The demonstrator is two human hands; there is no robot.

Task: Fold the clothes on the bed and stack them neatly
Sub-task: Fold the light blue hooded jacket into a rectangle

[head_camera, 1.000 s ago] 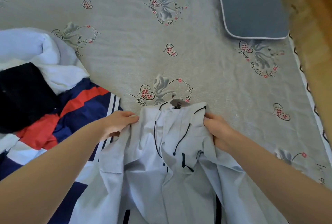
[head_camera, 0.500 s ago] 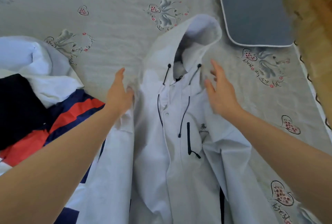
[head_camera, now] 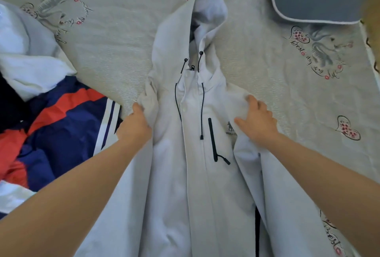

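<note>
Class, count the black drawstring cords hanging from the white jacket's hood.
2: one cord left of the jacket's front placket, one cord right of it, both running down from the hood.

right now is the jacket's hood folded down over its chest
No, the hood lies stretched out on the bed, above the white jacket collar.

Both bare forearms reach forward from the lower corners and converge toward mid-frame. Left hand [head_camera: 134, 126]: back of hand up, fingers curled at the tips, pinching a fold of the jacket [head_camera: 197, 184] at its left shoulder (thumb not visible). Right hand [head_camera: 257, 120]: palm down, fingers straight and spread, thumb pointing inward, pressing flat on the jacket's right shoulder. Wrists roughly in line with the forearms. The hands are level with each other and well apart.
</note>
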